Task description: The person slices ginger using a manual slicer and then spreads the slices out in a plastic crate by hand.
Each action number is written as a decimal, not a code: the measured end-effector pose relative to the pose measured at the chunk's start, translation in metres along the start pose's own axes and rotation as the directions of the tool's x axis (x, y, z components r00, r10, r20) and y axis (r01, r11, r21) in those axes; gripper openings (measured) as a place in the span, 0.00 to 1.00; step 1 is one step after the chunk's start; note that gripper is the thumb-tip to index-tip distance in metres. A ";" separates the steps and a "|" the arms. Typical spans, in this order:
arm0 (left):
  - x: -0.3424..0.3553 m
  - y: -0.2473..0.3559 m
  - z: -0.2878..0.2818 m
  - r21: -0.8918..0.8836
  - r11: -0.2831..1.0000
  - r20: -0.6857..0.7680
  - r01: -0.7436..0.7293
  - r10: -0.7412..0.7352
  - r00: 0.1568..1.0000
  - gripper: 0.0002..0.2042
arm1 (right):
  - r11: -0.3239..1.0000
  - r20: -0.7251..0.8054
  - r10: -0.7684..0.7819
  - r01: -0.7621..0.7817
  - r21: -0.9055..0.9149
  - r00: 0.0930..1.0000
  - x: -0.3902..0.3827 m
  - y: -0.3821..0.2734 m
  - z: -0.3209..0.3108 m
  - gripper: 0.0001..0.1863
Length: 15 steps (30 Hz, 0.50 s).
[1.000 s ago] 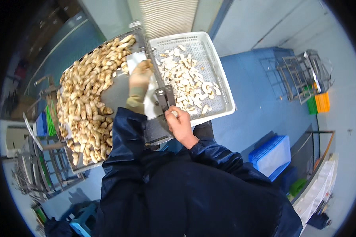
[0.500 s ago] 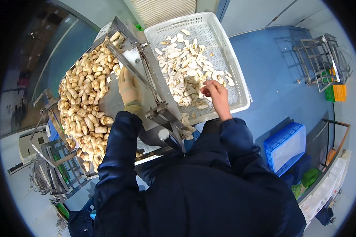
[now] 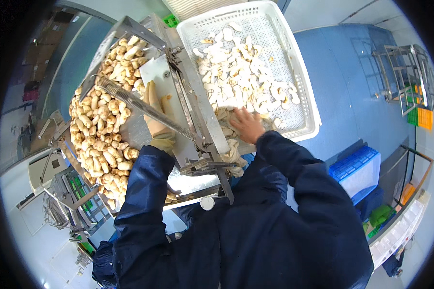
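My left hand [image 3: 158,118], in a pale tan glove, lies with fingers stretched out on the metal bed of a slicer [image 3: 190,94], beside its white plate [image 3: 154,72]. A coiled spring [image 3: 147,108] crosses in front of the glove, and I cannot tell whether anything lies under the fingers. To its left is a heap of whole brown-and-cream mushrooms [image 3: 103,123]. My bare right hand [image 3: 248,125] is spread at the near side of a white perforated crate [image 3: 311,103], over pale mushroom slices [image 3: 236,72]. Its fingertips are near the closest slices.
A crumpled pale cloth [image 3: 234,156] hangs at the crate's near left corner. A round white knob [image 3: 207,203] is close to my body. Blue crates [image 3: 354,168] stand on the blue floor at right, with a metal rack [image 3: 402,72] farther back.
My right hand has come down and nearer, its fingers spreading. The slicer's lever has swung, bringing the spring across the left glove and the white knob closer. The view has shifted slightly.
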<state>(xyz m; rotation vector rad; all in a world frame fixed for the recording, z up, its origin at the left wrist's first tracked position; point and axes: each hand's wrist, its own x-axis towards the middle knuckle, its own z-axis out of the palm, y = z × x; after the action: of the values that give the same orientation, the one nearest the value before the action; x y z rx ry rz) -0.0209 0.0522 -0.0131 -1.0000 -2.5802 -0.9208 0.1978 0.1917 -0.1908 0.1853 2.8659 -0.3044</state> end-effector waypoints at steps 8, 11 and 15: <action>0.001 0.003 -0.003 0.031 0.998 0.011 0.052 -0.052 0.999 0.21 | 0.981 -0.085 0.149 -0.136 0.142 0.985 -0.026 0.041 -0.071 0.36; 0.000 -0.002 -0.004 0.074 0.997 0.026 -0.003 0.002 1.000 0.21 | 0.982 -0.053 -0.187 0.187 0.004 0.981 0.017 0.025 -0.045 0.39; 0.002 0.002 -0.005 0.055 0.998 0.058 0.011 -0.015 0.998 0.20 | 0.992 0.029 -0.097 0.099 -0.084 0.995 0.079 0.077 -0.036 0.34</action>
<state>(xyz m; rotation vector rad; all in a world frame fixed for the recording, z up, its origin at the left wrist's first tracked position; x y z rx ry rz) -0.0216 0.0512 -0.0077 -1.0112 -2.6481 -0.8307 0.1248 0.2821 -0.1923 0.0246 2.8616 -0.2002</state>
